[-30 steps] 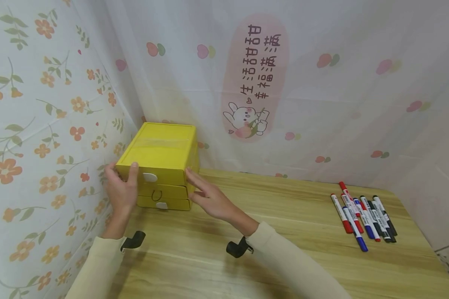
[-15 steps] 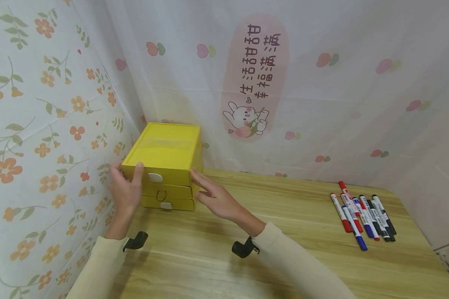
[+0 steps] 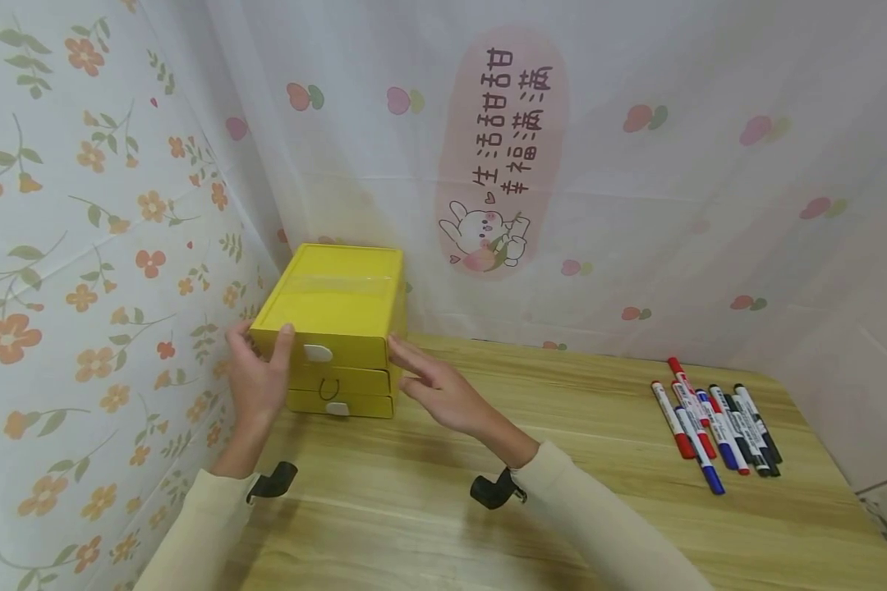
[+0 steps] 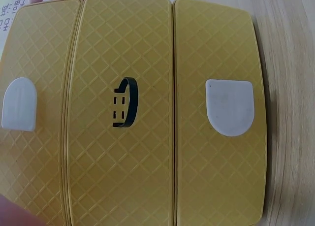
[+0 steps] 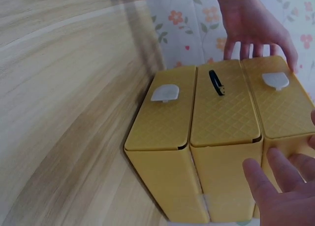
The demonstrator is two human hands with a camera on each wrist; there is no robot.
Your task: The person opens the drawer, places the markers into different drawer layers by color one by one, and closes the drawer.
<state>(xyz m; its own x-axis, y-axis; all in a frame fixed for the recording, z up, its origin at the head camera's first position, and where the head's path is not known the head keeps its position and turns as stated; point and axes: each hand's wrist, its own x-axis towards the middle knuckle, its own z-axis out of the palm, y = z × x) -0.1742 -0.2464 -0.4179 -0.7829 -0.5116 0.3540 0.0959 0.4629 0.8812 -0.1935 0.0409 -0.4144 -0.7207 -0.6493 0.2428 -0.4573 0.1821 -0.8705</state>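
Observation:
A yellow box with three stacked drawers [image 3: 333, 291] stands at the back left of the table, between both hands. My left hand [image 3: 259, 382] holds its left front corner, thumb against the top drawer's front and fingers along the left side. My right hand [image 3: 447, 398] lies at the right side, fingers mostly straight, fingertips at the wall near the front edge. In the left wrist view, the middle drawer has a black loop pull [image 4: 132, 103]. The bottom drawer carries a white tab [image 4: 230, 108], the top one a similar white tab [image 4: 19, 104].
Several markers [image 3: 717, 431] with red, blue and black caps lie in a loose group at the table's right. A floral curtain [image 3: 81, 328] hangs close to the box on the left, and a printed cloth [image 3: 599, 205] hangs behind the wooden table [image 3: 562, 410].
The yellow drawer box has slid a little to the right, both hands moving along with it. The markers have stayed where they were.

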